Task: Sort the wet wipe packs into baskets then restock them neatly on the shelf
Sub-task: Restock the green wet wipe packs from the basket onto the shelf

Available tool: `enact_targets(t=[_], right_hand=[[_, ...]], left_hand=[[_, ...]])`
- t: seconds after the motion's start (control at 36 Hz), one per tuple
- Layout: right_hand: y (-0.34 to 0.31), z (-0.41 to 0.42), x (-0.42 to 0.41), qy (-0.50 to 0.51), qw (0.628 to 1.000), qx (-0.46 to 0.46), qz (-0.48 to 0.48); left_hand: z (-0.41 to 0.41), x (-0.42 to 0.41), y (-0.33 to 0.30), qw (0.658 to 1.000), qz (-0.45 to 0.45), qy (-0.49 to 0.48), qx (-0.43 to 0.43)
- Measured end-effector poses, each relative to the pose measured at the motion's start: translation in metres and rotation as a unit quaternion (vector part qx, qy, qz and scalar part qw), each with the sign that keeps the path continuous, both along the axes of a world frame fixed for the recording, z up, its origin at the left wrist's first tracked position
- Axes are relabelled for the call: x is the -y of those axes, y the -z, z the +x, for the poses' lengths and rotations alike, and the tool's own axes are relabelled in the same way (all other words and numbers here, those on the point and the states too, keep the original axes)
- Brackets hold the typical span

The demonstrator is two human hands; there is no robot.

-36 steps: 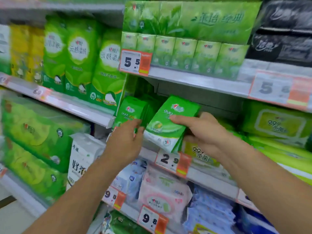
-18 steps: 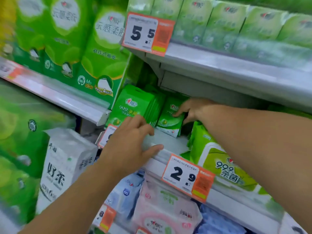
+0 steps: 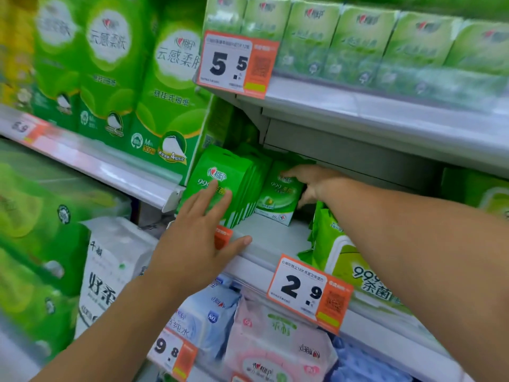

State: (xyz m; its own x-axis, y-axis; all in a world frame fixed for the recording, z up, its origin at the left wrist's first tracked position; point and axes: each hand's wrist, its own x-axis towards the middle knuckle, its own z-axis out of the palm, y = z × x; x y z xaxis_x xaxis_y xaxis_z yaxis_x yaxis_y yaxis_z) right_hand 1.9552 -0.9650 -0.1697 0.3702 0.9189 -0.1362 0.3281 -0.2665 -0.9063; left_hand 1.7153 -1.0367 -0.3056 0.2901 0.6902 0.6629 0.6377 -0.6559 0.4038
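Right hand (image 3: 308,186) grips a green wipe pack (image 3: 278,198) deep on the shelf (image 3: 272,244); left hand (image 3: 198,241), fingers flat, steadies the row (image 3: 220,186) (leaning a little) — best seat it upright, flush.

Right hand (image 3: 316,186) holds green pack (image 3: 278,199); left hand (image 3: 195,244) touches stacked packs (image 3: 220,180)

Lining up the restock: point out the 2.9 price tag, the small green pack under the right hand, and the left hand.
2.9 price tag (image 3: 298,288), head view, white part.
Small green pack (image 3: 278,198), head view, front.
Left hand (image 3: 190,244), head view, back.
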Motion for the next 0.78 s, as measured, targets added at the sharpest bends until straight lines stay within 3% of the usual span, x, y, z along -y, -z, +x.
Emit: enact_targets(t=[0.14, 0.25, 0.47, 0.67, 0.78], right_hand=[[-0.005, -0.003, 0.001, -0.017, 0.998, -0.063, 0.004], [-0.001, -0.002, -0.001, -0.015, 0.999, 0.011, -0.041], [0.003, 0.006, -0.010, 0.008, 0.997, 0.057, -0.046], [-0.004, 0.007, -0.013, 0.017, 0.988, -0.143, 0.053], [0.000, 0.018, -0.020, 0.036, 0.982, -0.178, 0.050]], left_hand=[[-0.007, -0.004, 0.008, 0.999, 0.016, 0.015, -0.026], [-0.008, -0.007, 0.010, 0.999, 0.016, 0.018, -0.026], [-0.008, -0.007, 0.007, 0.999, 0.012, 0.012, -0.027], [-0.007, -0.008, 0.008, 0.999, 0.014, 0.016, -0.038], [-0.006, -0.009, 0.009, 0.999, 0.021, 0.016, -0.045]])
